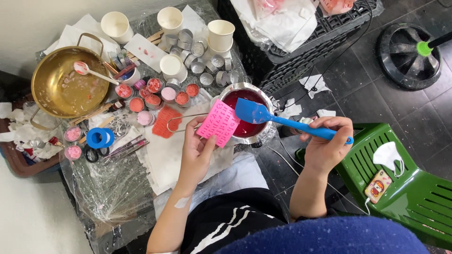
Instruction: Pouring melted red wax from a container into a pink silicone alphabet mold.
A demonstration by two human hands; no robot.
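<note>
The right hand (326, 143) is gripping the blue spatula (282, 120), its long axis running leftward over the steel pot (241, 90); the left hand (197, 150) is pinching a pink note (219, 123) beside it.

Bare arms, dark clothes

Both forearms uncovered, no sleeves showing; a small plaster (181, 202) on the left forearm; black garment (230, 221) with white stripes; blue speckled fabric (329, 237) at the bottom edge.

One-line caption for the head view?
Left hand holds a pink note beside a pot of red liquid; right hand holds a blue spatula.
</note>
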